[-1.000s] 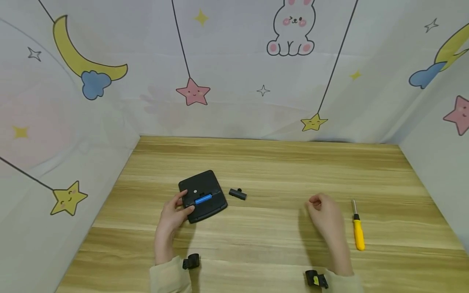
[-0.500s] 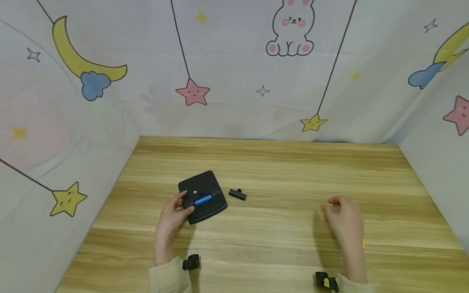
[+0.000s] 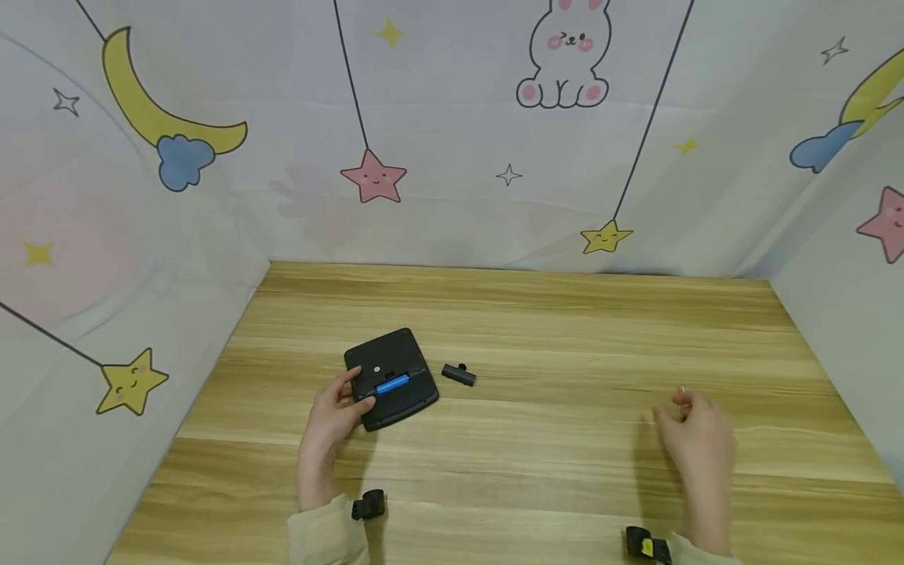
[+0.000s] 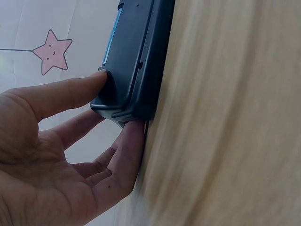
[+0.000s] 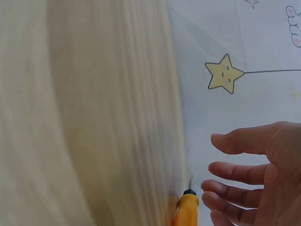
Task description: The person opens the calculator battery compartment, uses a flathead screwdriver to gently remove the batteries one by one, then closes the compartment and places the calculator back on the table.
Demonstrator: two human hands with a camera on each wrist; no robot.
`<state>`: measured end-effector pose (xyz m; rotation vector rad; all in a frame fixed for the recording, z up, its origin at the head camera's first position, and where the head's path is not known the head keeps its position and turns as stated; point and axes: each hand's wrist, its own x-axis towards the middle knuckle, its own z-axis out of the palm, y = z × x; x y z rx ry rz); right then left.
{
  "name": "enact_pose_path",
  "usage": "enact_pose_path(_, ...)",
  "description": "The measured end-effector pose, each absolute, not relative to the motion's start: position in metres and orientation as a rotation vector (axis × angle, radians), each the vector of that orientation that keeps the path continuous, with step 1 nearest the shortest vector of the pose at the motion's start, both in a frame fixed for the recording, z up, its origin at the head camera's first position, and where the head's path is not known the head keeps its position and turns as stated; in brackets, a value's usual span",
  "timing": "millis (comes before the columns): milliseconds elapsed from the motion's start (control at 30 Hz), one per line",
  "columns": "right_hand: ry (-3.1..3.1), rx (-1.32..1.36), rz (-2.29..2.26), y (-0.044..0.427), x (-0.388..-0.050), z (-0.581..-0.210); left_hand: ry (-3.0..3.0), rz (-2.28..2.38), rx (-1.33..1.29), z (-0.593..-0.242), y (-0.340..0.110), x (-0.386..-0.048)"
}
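My left hand grips the near left corner of a flat black device, which looks like a desk calculator turned back side up. In the left wrist view the thumb presses on its back while fingers reach underneath. A blue battery sits in its uncovered compartment. Just right of the device lies a small black battery cover with a tab. At the right my right hand hovers with loosely bent, parted fingers, holding nothing. Beside those fingers, in the right wrist view, is a yellow-handled screwdriver, mostly hidden by the hand in the head view.
Both hands work over a wood-grain table. White cloth walls printed with stars, moons and a rabbit stand at its back and sides. A small black camera is strapped to each wrist.
My right hand has moved to the right, from left of the screwdriver to over it, and its fingers have spread apart. The left hand and the device stay where they were.
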<state>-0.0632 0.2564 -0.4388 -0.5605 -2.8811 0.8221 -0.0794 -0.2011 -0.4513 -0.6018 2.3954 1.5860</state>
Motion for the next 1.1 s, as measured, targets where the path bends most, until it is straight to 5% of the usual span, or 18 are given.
enact_pose_path(1100,-3.228,-0.692,0.837,0.293,-0.057,-0.443,2.42,1.586,-0.594,-0.452,-0.202,-0.078)
